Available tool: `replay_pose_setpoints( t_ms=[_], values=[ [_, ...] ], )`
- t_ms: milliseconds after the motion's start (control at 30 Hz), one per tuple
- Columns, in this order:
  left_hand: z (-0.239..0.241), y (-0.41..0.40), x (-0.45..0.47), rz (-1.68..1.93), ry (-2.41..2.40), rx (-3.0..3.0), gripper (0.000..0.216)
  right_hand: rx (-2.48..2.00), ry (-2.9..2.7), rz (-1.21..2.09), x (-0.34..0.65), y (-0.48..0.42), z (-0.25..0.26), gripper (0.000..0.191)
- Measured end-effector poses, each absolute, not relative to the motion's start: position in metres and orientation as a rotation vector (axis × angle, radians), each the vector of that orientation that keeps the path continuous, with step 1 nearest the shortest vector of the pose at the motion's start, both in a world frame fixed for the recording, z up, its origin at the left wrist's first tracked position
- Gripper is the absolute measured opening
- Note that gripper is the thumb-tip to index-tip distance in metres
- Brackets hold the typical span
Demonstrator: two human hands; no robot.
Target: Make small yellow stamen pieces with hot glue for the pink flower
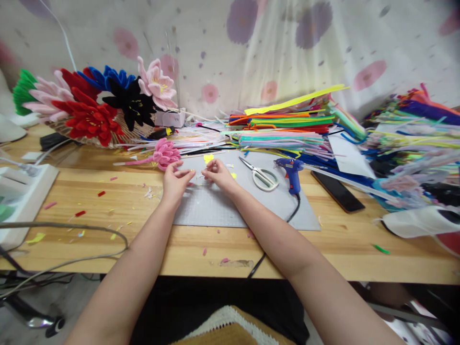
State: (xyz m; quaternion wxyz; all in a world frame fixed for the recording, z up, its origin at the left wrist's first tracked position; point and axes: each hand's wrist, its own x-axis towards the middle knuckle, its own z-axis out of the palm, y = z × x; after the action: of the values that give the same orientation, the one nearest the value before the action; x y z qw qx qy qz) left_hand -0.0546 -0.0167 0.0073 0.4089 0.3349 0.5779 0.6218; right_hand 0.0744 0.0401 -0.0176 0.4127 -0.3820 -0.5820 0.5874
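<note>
Over the grey cutting mat, my left hand has its thumb and fingertips pinched together; a tiny yellowish bit seems to be at the tips, too small to name. A short way to its right, my right hand is also pinched, around something thin and pale that I cannot make out. The two hands are close but apart. Just behind my left hand lies a pink pipe-cleaner flower with its stem pointing left. Small yellow pieces rest on the mat beyond my hands.
Scissors and a blue glue gun lie on the mat's right side, with a phone beyond. Bundles of pipe cleaners line the back. Finished flowers stand back left, near a power strip. Scraps dot the wooden table.
</note>
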Motion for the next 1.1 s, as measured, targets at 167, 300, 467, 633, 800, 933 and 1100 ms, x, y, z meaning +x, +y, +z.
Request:
replay_pose_setpoints(
  t_ms=[167,300,467,633,800,933,1100],
  values=[
    [0.010,-0.017,-0.058,1.618,1.401,0.795,0.052,-0.939,-1.978,1.166,0.088,0.041,-0.017,0.022],
    [0.011,-0.017,-0.057,1.598,1.392,0.781,0.049,-0.955,-2.218,0.944,0.087,0.034,-0.017,0.023],
    [0.010,-0.018,-0.055,1.560,1.413,0.799,0.050,-0.979,-1.998,1.076,0.085,0.039,-0.020,0.020],
    [0.011,-0.019,-0.053,1.523,1.426,0.819,0.052,-0.913,-1.927,1.208,0.088,0.040,-0.019,0.027],
    [0.011,-0.019,-0.052,1.507,1.448,0.816,0.055,-0.926,-2.162,1.000,0.085,0.033,-0.018,0.028],
    [0.007,-0.018,-0.053,1.502,1.456,0.843,0.055,-0.964,-1.959,1.122,0.083,0.038,-0.020,0.026],
    [0.004,-0.018,-0.050,1.470,1.436,0.866,0.054,-0.951,-1.403,1.430,0.076,0.042,-0.019,0.035]
  ],
)
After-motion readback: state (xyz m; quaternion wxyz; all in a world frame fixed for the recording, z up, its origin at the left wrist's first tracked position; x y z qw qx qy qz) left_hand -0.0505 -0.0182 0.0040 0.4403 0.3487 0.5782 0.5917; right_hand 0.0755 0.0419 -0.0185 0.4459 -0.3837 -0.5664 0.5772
